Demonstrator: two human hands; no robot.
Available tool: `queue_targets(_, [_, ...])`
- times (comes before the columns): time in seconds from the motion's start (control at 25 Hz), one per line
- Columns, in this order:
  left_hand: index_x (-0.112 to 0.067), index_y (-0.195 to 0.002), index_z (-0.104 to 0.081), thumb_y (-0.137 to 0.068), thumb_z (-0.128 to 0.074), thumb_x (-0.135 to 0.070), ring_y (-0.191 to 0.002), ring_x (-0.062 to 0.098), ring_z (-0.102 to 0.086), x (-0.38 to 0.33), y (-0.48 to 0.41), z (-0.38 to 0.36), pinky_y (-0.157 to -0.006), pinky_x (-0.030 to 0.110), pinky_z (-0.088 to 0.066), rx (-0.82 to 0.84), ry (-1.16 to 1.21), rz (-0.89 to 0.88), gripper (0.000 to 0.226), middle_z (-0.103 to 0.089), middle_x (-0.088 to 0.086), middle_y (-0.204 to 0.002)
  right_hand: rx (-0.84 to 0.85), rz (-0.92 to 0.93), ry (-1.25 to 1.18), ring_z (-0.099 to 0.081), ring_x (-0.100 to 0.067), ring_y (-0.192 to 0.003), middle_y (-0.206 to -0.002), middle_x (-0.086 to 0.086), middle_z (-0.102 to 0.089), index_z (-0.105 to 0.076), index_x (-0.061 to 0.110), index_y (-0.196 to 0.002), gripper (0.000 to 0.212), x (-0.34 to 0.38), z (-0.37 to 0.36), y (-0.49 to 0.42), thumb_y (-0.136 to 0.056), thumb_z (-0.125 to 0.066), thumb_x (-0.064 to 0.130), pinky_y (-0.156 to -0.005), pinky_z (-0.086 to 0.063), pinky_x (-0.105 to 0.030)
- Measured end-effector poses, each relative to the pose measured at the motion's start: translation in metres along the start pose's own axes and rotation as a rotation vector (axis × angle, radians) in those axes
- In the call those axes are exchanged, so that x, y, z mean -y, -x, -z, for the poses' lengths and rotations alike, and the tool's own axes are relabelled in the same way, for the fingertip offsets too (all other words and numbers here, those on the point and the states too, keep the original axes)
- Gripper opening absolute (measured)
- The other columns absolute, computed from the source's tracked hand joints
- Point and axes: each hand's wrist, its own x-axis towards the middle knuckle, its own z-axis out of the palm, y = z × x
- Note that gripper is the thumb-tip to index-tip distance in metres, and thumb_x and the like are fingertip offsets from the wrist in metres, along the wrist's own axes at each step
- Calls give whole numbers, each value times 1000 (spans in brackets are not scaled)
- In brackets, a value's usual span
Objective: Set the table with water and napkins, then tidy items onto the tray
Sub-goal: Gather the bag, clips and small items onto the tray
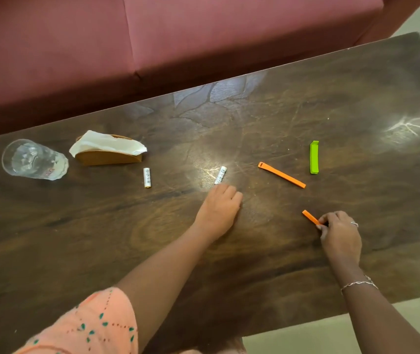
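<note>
A clear drinking glass [34, 159] stands at the far left of the dark wooden table [254, 264]. Beside it a brown napkin holder [108, 157] carries white napkins [106, 144]. Two white batteries lie on the wood: one [147, 177] near the holder, the other [220, 175] mid-table. My left hand [220, 208] rests on the table with curled fingers touching the near end of that second battery. My right hand [339, 235] pinches a short orange clip [310, 217]. A long orange clip [281, 175] and a green clip [314, 157] lie farther back. No tray is in view.
A maroon sofa [152, 42] runs along the table's far edge. Pale floor [331, 333] shows past the near right edge. A bright light reflection [405, 126] sits on the wood at the right.
</note>
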Motion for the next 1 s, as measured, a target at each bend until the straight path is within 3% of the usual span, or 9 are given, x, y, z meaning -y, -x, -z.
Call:
queue_targets(0.12, [-10,-69,-57,-73,-44,-3,-68,23,-56,-12,-36,3,-68,30,-45,-23,-123,-331,16,-59,6,-71,57,39,45,-53,-37,-84,-84,-18,-64,-63,4,-81,7,-3,3,0,-77,-63,-2,-68,-42,-40])
queue_targets(0.28, [-7,-70,-56,-75,-42,-2,-69,25,-56,-29,-87,-4,-59,33,-46,14,-207,-529,16,-59,9,-74,-28,234,82,-56,-37,-62,-76,-15,-62,-65,5,-80,21,-10,7,12,-66,-70,-9,-53,-49,-40])
queue_targets(0.48, [-4,-95,-59,-83,-30,-4,-85,29,-57,-35,-117,-21,-68,35,-49,97,-250,-366,32,-60,13,-95,-122,379,94,-51,-31,-49,-70,-10,-58,-67,7,-76,22,-18,19,28,-65,-64,-12,-44,-41,-31])
queue_targets(0.52, [-3,-94,-59,-83,-33,-1,-86,30,-56,-36,-118,-23,-70,36,-48,109,-246,-342,28,-59,14,-96,-132,386,98,-50,-30,-49,-71,-9,-58,-67,7,-76,20,-19,21,30,-67,-60,-10,-43,-38,-29])
queue_targets(0.64, [-12,-65,-58,-63,-57,0,-59,22,-56,-35,-118,-16,-49,27,-42,65,-213,-274,12,-61,5,-67,-138,375,86,-51,-30,-52,-74,-10,-60,-67,6,-78,27,-18,28,32,-62,-65,-16,-44,-35,-26])
queue_targets(0.76, [-11,-58,-54,-49,-75,3,-50,24,-54,-26,-100,-9,-41,25,-38,-4,-42,-111,27,-56,6,-58,-170,367,55,-57,-33,-57,-78,-10,-63,-67,5,-82,33,-9,29,33,-59,-66,-19,-44,-44,-32])
queue_targets(0.84, [-7,-61,-55,-55,-76,4,-55,28,-56,-17,-79,7,-42,29,-41,-83,114,43,24,-57,10,-62,-197,376,23,-60,-33,-58,-79,-10,-64,-67,6,-82,33,6,26,36,-59,-68,-19,-45,-47,-33])
queue_targets(0.92, [0,-73,-59,-74,-64,1,-71,34,-57,-1,-56,25,-53,39,-45,-160,263,184,6,-59,17,-76,-217,414,-3,-61,-32,-59,-79,-9,-65,-68,6,-82,32,32,22,41,-60,-70,-18,-46,-47,-33])
queue_targets(1.0, [2,-81,-59,-83,-56,-4,-80,35,-54,21,-24,44,-62,45,-46,-201,339,275,7,-59,19,-84,-240,459,-38,-61,-32,-60,-80,-9,-66,-67,6,-81,31,66,17,47,-61,-70,-17,-47,-47,-31])
